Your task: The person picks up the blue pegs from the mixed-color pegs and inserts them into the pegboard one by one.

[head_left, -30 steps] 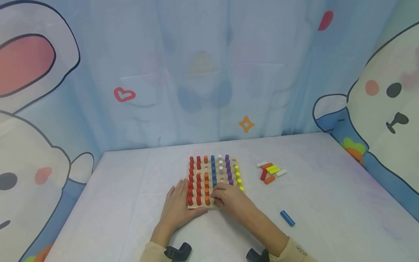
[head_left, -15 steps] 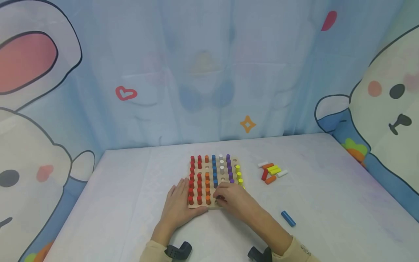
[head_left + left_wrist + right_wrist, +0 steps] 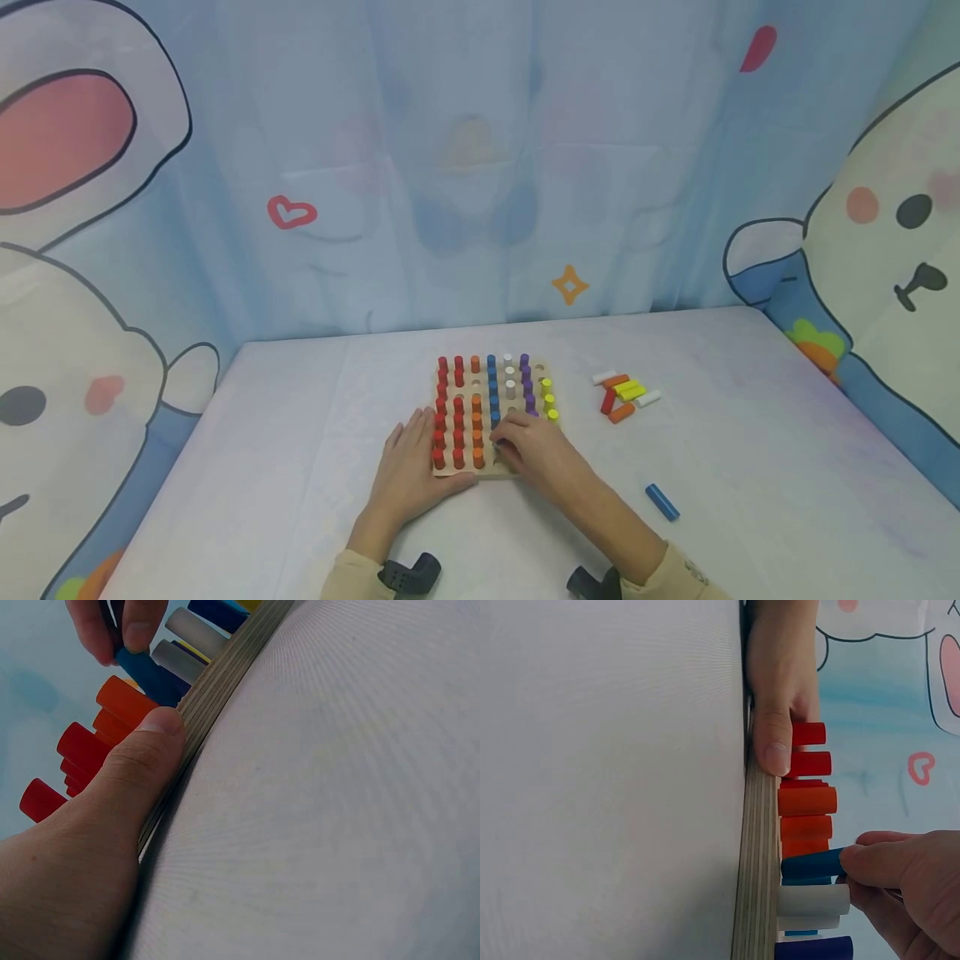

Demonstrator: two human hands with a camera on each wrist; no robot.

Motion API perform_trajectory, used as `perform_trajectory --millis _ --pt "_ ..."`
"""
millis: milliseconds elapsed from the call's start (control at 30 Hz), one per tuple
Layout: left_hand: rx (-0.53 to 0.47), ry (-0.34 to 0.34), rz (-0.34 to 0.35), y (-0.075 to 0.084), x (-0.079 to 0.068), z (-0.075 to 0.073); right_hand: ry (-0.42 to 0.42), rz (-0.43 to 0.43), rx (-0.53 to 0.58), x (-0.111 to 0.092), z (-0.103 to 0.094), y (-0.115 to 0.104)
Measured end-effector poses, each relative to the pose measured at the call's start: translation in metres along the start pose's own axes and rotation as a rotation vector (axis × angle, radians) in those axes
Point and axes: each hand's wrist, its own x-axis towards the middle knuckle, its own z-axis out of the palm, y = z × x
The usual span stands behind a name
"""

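Note:
A wooden pegboard point(image 3: 465, 472) lies on the table with columns of coloured pegs standing in it. My left hand point(image 3: 405, 467) rests at its left side, fingers straight, thumb along the front edge. My right hand point(image 3: 542, 454) pinches a blue peg point(image 3: 810, 863) between thumb and fingers at the front end of the blue column. In the right wrist view this peg tilts slightly, its lower end right at the board. Orange pegs point(image 3: 808, 800) and a white peg point(image 3: 814, 900) flank it. My right hand hides part of the board's front right in the head view.
A loose blue peg point(image 3: 662, 502) lies on the table right of my right forearm. Farther back lies a small pile of white, orange, red and yellow pegs point(image 3: 628, 390). A printed curtain point(image 3: 480, 167) hangs behind the table point(image 3: 285, 433).
My right fingertips have shifted slightly at the front of the blue column. My left hand keeps its place on the board, and the head view has turned a little.

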Motion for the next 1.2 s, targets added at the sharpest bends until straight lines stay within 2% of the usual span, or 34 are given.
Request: perform_trajectory --millis 467,600,733,967,1200 --pt "-0.009 -0.008 -0.008 0.001 0.000 -0.001 0.025 -0.088 -0.033 -0.001 0.007 0.002" --pt "-0.015 -0.004 -0.008 0.001 0.000 -0.001 0.021 -0.091 -0.040 0.000 0.008 0.001" --pt "-0.013 0.000 -0.006 0.002 0.000 -0.001 0.010 -0.069 -0.050 0.001 0.009 0.000" --pt "-0.012 -0.008 -0.004 0.003 -0.001 -0.002 -0.073 0.049 -0.087 0.004 0.003 -0.004" --pt "-0.008 0.003 -0.005 0.002 -0.001 -0.001 -0.105 0.081 -0.141 0.008 0.007 -0.012"
